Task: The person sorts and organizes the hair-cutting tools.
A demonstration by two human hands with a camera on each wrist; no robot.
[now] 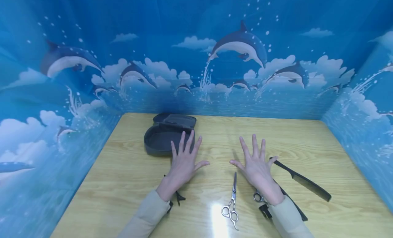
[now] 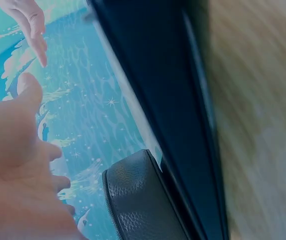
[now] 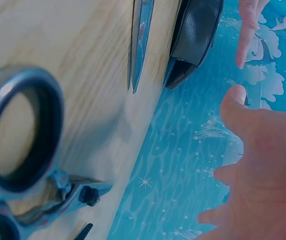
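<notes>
Left of centre, the left hand (image 1: 183,164) spreads its grip wide, fingertips overlapping an open black case (image 1: 153,147), rounded, with pebbled, leathery walls; the right hand (image 1: 256,167), right of centre, is splayed just as wide; lower, between them, slender silvery scissors (image 1: 234,193) (polished metal, ring-handled) lie on the wood-grained tabletop (image 1: 122,176); a long dark comb (image 1: 310,187) slants at right.

One high view, two low ones
The head camera faces forward and down over the table (image 1: 122,156); both wrist cameras look along it from close up, turned sideways, sharing the black case (image 2: 137,200) and blue backdrop (image 1: 184,13).
</notes>
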